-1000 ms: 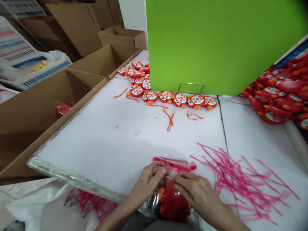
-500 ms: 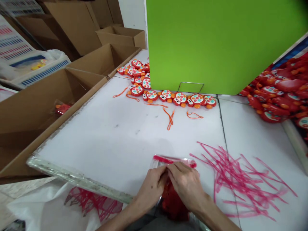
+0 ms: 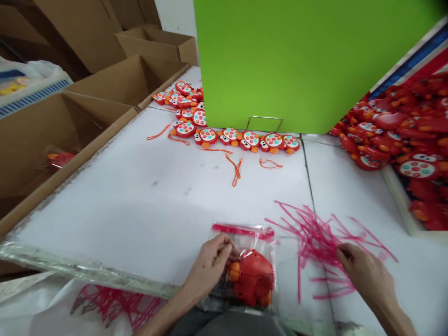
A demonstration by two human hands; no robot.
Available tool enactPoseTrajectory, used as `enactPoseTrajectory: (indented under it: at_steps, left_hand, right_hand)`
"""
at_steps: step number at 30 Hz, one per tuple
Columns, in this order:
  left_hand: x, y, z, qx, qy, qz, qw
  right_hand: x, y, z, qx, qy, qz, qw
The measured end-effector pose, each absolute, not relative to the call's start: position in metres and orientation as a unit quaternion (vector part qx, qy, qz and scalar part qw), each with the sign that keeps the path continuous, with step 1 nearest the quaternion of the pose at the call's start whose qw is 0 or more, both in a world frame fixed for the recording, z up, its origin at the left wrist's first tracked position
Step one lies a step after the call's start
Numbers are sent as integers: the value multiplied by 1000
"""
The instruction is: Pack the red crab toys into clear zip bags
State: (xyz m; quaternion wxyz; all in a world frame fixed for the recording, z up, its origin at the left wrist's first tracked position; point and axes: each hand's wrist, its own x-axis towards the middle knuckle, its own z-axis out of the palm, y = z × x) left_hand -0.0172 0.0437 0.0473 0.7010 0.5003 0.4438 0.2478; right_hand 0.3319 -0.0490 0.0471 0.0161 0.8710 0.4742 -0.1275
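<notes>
A clear plastic bag [image 3: 245, 242] with a pink strip along its top lies at the near edge of the white table [image 3: 140, 196]. Inside it sits a red toy with orange feet [image 3: 254, 277]. My left hand [image 3: 208, 268] pinches the bag's left side, fingers closed on the plastic. Over to the right, my right hand [image 3: 364, 275] rests on a loose pile of pink strips [image 3: 315, 238], its fingers curled onto them; whether a strip is gripped does not show.
A green board [image 3: 297, 60] stands at the back on a wire stand. A row of red spotted toys [image 3: 241, 137] with orange cords lies before it. More red toys [image 3: 402, 135] pile up at right. Open cardboard boxes [image 3: 52, 135] line the left.
My right hand left the bag and moved right onto the pink strips. The toy in the bag is uncovered. The camera view shifted slightly.
</notes>
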Motion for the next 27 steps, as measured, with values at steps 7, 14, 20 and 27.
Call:
enactPoseTrajectory:
  at_steps: [7,14,20,27]
  left_hand:
    - [-16,45,49,492,436,249,712]
    - [-17,43,51,496,432,250,711]
    - [-24,44,52,463,428,243,737]
    - [-35,46,45,498,479,227,687]
  right_hand:
    - [275,-38,87,818,554,-116,-96]
    - [223,8,68,680,554,-445,-182]
    - [219,9,53,613,517,-530,-274]
    - [219,-3,59,614,526,-516,-282]
